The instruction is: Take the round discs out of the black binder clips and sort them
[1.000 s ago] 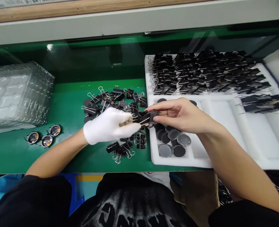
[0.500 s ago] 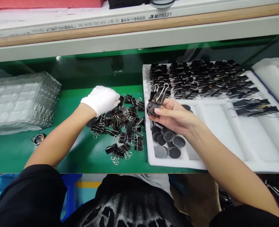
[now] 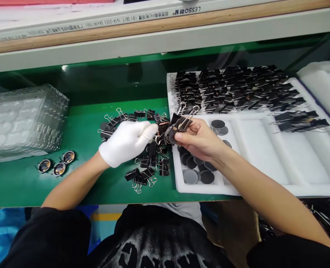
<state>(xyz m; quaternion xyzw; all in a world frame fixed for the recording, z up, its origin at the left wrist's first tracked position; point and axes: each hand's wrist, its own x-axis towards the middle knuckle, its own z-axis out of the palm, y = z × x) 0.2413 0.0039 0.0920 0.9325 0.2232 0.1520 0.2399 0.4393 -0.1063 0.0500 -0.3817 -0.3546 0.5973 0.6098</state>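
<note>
My left hand, in a white glove, is closed with its fingertips pinched on the handles of a black binder clip. That clip is beside the piece in my right hand; whether they touch I cannot tell. My bare right hand is closed around a dark round piece with a black binder clip on it, silver handles pointing up. Beneath and around the glove lies a loose pile of binder clips on the green table. Dark discs lie in the white foam tray below my right hand.
Rows of clipped dark pieces fill the tray's far part, with another clipped group at right. Stacked clear plastic trays stand at left. Several small round pieces with amber centres lie near my left forearm. A shelf edge crosses behind.
My left hand has moved right and slightly down from the pile, toward my right hand, with a binder clip in its fingers. My right hand has shifted slightly left.
</note>
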